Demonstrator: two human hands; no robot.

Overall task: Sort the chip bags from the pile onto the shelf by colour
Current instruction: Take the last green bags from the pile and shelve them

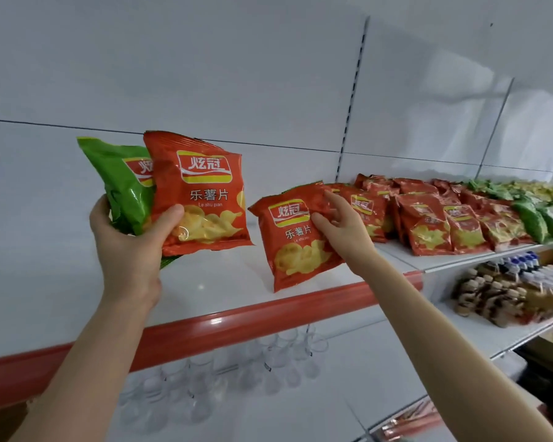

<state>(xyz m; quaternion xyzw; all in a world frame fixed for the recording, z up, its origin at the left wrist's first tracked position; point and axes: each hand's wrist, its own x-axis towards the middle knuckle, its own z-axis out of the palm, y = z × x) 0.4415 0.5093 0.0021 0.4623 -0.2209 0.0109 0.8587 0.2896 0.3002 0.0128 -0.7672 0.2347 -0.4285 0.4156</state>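
The left hand (125,247) grasps two glossy foil packets fanned together: the green bag (122,186) behind and the first red bag (201,193) in front; the thumb presses on the lower face of the first red bag, and the fingers curl round the back of the green bag. Both packets are pillow-shaped with crimped top seams and are held upright in the air above the shelf (205,282).

The right hand (342,224) pinches the second red bag (294,237) at its upper right edge, thumb on the printed face, fingers over the top seam; the packet is tilted, with its lower edge at the white shelf board just behind the shiny red strip (237,317); contact with the board cannot be confirmed.

The pile (428,218) lies to the right on the same level: crinkled red packets leaning together, then green packets (537,218), then yellow packets (540,188) at the far end.

On the lower level stand clear glasses (237,362) and, to the right, small bottles (508,282).
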